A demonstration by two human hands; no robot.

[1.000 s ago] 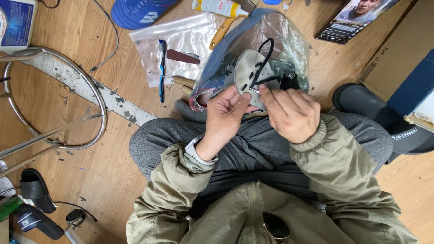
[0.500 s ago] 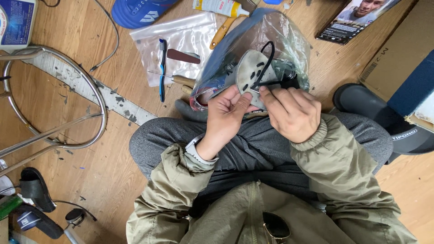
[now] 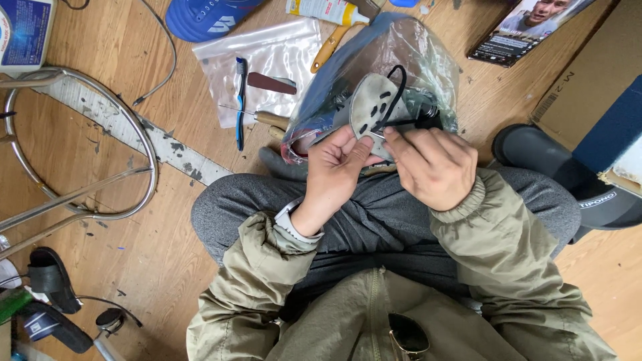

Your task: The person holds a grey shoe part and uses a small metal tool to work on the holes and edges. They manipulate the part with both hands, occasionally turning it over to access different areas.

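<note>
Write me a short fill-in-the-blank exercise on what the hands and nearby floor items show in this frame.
1. Both hands, left hand and right hand, hold a grey perforated piece over a clear ____ bag.
2. The toothbrush with the ____ handle lies on a flat clear bag.
3. The floor is made of ____.

Missing words: plastic; blue; wood

The floor (image 3: 120, 220) was worn wooden board, scuffed and paint-flecked. A clear plastic bag (image 3: 281, 63) lay glossy and crinkled on it. The grey insole (image 3: 374, 107) looked matt and perforated, its black cord (image 3: 394, 87) smooth. The chrome ring (image 3: 144, 144) shone.
</note>
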